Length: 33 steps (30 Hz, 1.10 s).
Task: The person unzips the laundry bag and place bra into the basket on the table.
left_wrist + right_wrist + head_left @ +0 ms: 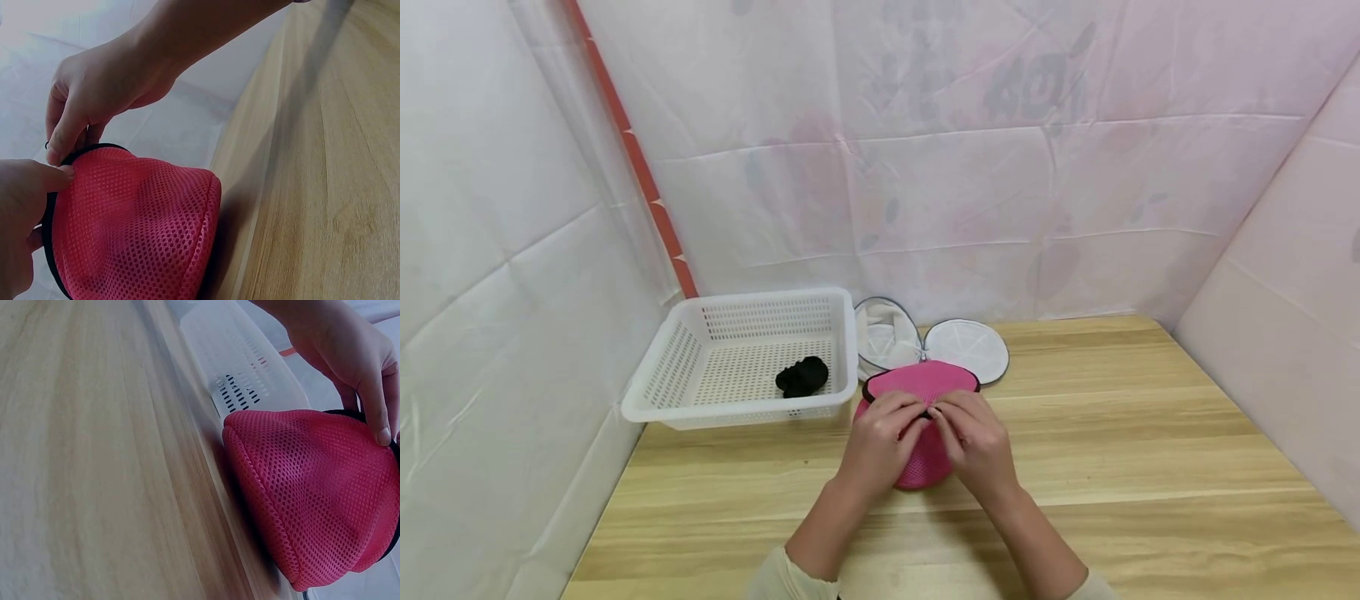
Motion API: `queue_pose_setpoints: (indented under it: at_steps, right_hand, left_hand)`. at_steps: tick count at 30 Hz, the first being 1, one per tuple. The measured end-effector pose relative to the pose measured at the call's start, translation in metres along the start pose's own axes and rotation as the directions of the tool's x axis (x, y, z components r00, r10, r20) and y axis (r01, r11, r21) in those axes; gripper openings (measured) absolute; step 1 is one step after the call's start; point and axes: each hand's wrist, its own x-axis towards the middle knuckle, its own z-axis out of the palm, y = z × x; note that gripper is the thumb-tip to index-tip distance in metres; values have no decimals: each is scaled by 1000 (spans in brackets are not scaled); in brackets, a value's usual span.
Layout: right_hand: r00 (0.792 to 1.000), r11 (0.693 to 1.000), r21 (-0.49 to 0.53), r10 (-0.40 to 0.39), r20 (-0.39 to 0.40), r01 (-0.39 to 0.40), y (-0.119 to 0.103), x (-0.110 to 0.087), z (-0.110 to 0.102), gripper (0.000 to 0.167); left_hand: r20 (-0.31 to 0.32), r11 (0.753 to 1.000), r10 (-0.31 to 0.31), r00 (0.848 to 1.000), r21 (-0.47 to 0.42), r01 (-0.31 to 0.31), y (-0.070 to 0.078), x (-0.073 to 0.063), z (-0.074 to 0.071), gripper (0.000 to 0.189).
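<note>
A pink mesh laundry bag (925, 467) with black edging stands on the wooden table, its round pink lid flap (921, 379) tilted up at the back. My left hand (880, 435) pinches the black edge at the near side of the opening. Close beside it, my right hand (979, 439) pinches the same edge, the fingertips of both hands almost meeting. The left wrist view shows the mesh side (137, 219) and both thumbs at the rim. In the right wrist view the bag (306, 487) bulges; its contents are hidden.
To the left stands a white perforated plastic basket (741, 412) with a small black cloth bundle (803, 377) in it. Behind the pink bag lies an opened white mesh bag (967, 350) with dark edging. Pale sheeting (940, 192) hangs behind the table.
</note>
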Motion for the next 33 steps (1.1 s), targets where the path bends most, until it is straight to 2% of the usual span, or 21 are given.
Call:
queue_pose_setpoints:
  at_steps: [9, 20, 26, 33]
  right_hand:
    - [1000, 1000, -3, 1, 1, -1, 1, 0, 0, 26]
    - [999, 999, 0, 45, -22, -45, 10, 1, -6, 5]
    - [997, 998, -4, 67, -33, -67, 16, 1, -9, 13]
    - [998, 998, -5, 58, -34, -58, 13, 2, -11, 11]
  left_hand:
    - [1, 1000, -5, 1000, 6, 5, -1, -1, 0, 11]
    - [7, 999, -30, 1000, -16, 30, -5, -2, -2, 12]
    - [-5, 999, -33, 999, -18, 33, -7, -2, -1, 11]
    - [-35, 998, -53, 998, -30, 52, -9, -2, -3, 13]
